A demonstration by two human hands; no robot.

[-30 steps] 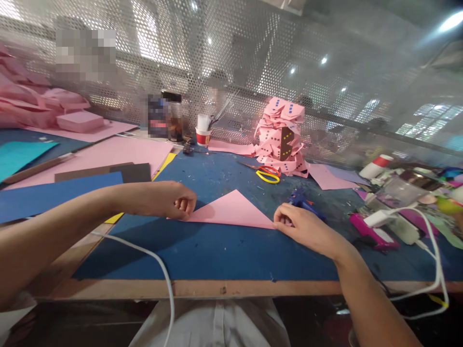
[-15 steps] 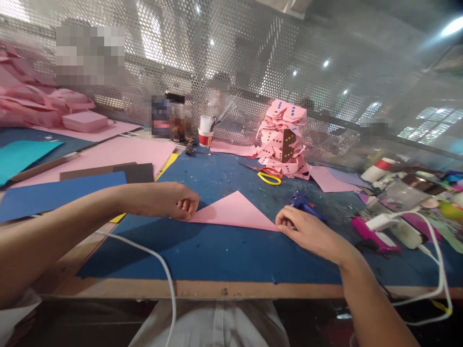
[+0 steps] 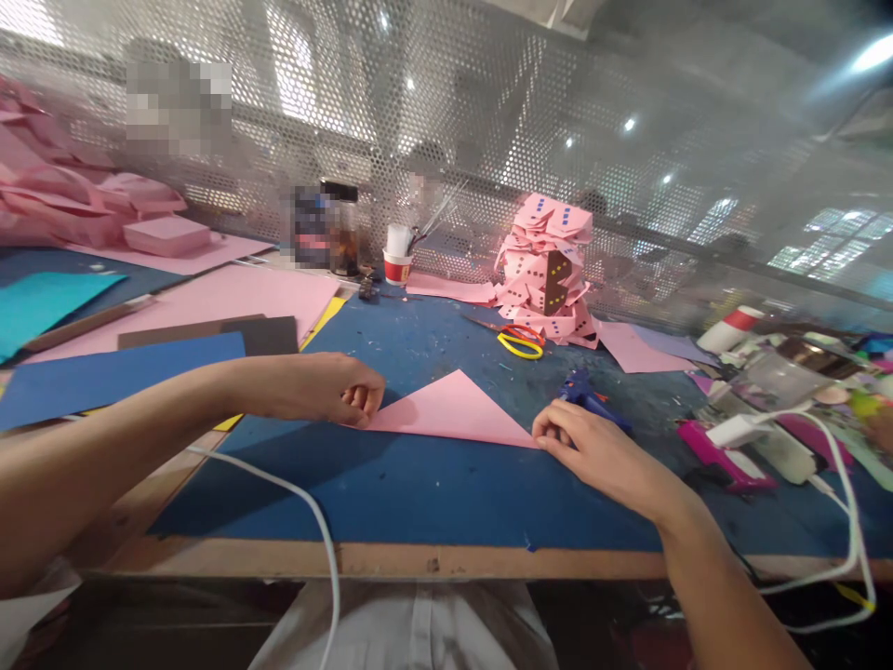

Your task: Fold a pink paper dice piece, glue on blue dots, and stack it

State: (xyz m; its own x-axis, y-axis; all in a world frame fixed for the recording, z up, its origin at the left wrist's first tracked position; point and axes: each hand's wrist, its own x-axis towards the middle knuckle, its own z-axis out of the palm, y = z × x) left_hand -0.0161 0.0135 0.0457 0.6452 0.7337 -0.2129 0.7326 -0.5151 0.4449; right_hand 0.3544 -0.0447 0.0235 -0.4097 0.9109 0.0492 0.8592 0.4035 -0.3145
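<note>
A sheet of pink paper [image 3: 453,409], folded into a triangle, lies on the blue table mat [image 3: 433,493] with its long folded edge toward me. My left hand [image 3: 353,391] is closed at the triangle's left corner, fingers curled under so the grip is partly hidden. At the opposite corner, my right hand [image 3: 568,433] pinches the paper between thumb and fingers. Just behind the right hand rests a blue glue gun [image 3: 593,400]. Scissors [image 3: 520,341] with red and yellow handles lie farther back.
A stack of dotted pink paper pieces [image 3: 548,270] stands at the back, near a paper cup [image 3: 397,267] of tools. Blue card [image 3: 126,372] and pink sheets lie left. A white cable [image 3: 313,507] crosses the front edge. A magenta device [image 3: 726,456] and clutter sit right.
</note>
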